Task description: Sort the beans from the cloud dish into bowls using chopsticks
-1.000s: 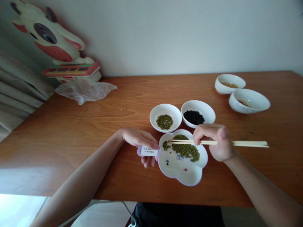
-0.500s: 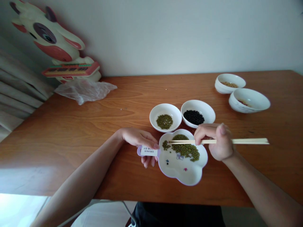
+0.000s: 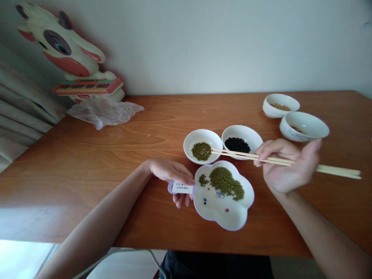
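The chopsticks [image 3: 334,170], pinched by the right hand [image 3: 286,176], cross the black-bean bowl [image 3: 252,136], tips over the green-bean bowl [image 3: 203,135]. The left hand [image 3: 174,172] clasps the handle [image 3: 170,186] of the plate [image 3: 217,215], between those bowls and the front edge of the tabletop [image 3: 145,224]. Two more bowls [image 3: 315,123] stand back right; a bag [image 3: 109,115] and toy [image 3: 71,64], far left.

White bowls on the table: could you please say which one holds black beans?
The bowl immediately right of the green-bean bowl; the others show green, yellowish or reddish contents.
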Demonstrator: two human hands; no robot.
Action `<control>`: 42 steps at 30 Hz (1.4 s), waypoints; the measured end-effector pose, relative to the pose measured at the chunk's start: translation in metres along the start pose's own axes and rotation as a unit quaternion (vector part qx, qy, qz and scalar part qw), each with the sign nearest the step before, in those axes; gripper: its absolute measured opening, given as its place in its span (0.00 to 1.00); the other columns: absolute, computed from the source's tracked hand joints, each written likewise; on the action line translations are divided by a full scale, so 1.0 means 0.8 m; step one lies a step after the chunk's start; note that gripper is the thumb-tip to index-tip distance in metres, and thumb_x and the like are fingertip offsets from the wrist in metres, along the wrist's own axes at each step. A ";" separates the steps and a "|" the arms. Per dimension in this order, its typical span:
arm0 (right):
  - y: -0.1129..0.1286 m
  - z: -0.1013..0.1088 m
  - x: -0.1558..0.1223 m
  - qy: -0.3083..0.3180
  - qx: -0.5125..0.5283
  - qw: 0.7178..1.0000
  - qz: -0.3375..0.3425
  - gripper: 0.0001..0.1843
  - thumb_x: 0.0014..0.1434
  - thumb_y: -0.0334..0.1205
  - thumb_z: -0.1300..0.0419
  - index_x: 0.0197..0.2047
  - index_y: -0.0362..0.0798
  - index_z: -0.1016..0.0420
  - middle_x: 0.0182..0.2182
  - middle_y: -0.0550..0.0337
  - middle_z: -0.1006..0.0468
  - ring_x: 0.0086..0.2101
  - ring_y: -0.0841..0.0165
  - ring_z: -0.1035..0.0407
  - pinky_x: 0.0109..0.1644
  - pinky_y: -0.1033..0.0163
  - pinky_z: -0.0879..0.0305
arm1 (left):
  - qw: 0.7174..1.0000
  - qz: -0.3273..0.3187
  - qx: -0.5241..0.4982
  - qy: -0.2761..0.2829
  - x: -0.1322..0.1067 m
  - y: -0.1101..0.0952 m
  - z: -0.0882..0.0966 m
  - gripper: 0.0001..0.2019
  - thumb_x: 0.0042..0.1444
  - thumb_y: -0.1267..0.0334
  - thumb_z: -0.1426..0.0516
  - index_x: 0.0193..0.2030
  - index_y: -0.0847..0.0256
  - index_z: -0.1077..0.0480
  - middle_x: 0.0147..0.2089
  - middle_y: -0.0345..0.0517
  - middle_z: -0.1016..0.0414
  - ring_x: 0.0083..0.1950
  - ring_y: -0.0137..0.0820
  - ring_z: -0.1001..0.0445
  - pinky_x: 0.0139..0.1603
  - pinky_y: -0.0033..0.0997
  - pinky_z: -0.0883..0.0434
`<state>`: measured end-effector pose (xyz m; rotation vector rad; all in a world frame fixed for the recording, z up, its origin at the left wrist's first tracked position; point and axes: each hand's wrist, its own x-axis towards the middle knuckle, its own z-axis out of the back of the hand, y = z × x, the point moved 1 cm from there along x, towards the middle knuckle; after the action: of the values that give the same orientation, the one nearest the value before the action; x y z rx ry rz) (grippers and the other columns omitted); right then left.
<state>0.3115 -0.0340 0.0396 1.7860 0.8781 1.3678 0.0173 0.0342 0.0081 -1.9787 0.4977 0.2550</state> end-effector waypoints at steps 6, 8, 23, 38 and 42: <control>0.005 0.000 -0.001 0.052 -0.005 0.998 -0.036 0.42 0.71 0.63 0.65 0.23 0.51 0.20 0.18 0.53 0.28 0.21 0.64 0.34 0.26 0.55 0.42 | 1.000 -0.007 0.012 0.008 -0.001 -0.003 -0.001 0.21 0.70 0.49 0.48 0.52 0.65 0.23 0.45 0.56 0.17 0.36 0.34 0.17 0.36 0.29 0.22; 0.009 0.002 -0.002 0.086 -0.001 0.995 -0.058 0.43 0.72 0.62 0.65 0.22 0.51 0.21 0.17 0.53 0.29 0.21 0.64 0.35 0.27 0.55 0.43 | 1.000 -0.002 0.009 0.002 0.000 -0.002 -0.001 0.21 0.70 0.49 0.47 0.50 0.65 0.23 0.44 0.55 0.17 0.37 0.35 0.17 0.38 0.30 0.21; 0.001 -0.005 -0.018 0.263 -0.055 0.952 -0.147 0.43 0.71 0.65 0.66 0.23 0.50 0.24 0.20 0.55 0.27 0.24 0.64 0.34 0.32 0.56 0.43 | 1.000 -0.005 0.004 0.000 -0.002 -0.001 -0.001 0.21 0.70 0.50 0.48 0.52 0.65 0.23 0.45 0.55 0.17 0.37 0.35 0.17 0.37 0.29 0.22; 0.001 -0.006 -0.019 0.258 -0.088 0.956 -0.111 0.42 0.73 0.60 0.64 0.21 0.51 0.23 0.19 0.56 0.25 0.23 0.65 0.33 0.32 0.55 0.41 | 1.000 -0.003 0.015 0.001 -0.002 0.000 0.001 0.22 0.70 0.49 0.48 0.57 0.63 0.24 0.42 0.53 0.17 0.32 0.32 0.19 0.33 0.27 0.24; 0.003 -0.006 -0.019 0.242 -0.064 0.962 -0.110 0.42 0.73 0.60 0.63 0.21 0.51 0.21 0.18 0.56 0.26 0.23 0.65 0.33 0.32 0.55 0.42 | 1.000 -0.011 0.019 0.005 -0.002 0.000 0.001 0.22 0.71 0.50 0.49 0.57 0.64 0.24 0.42 0.55 0.17 0.34 0.33 0.18 0.34 0.27 0.23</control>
<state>0.3035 -0.0478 0.0352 1.2275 1.1723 1.6970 0.0162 0.0353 0.0082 -1.9477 0.4846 0.2208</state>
